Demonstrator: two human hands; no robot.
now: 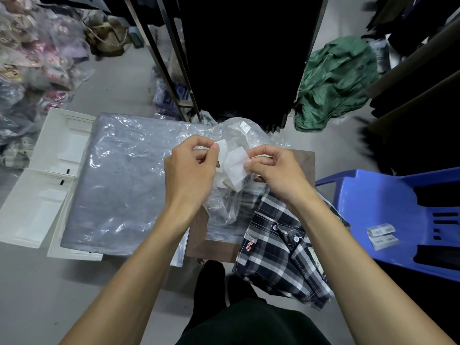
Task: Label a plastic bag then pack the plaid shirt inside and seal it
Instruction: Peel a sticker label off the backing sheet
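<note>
Presently noted: 2 hands pinched on label strip (234, 168), left hand (191, 168) peeling, right hand (276, 170) gripping; clear plastic bag (229, 207) directly beneath; plaid shirt (281, 255) below-right, nearer right.

Grey floor (119, 78), blue plastic chair (388, 215), dark metal rack (161, 58).

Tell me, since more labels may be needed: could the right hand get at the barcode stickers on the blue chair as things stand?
Probably yes, once freed. The barcode stickers lie uncovered on the blue chair, on the right hand side with nothing between, but both hands are busy pinching the white label sheet.
</note>
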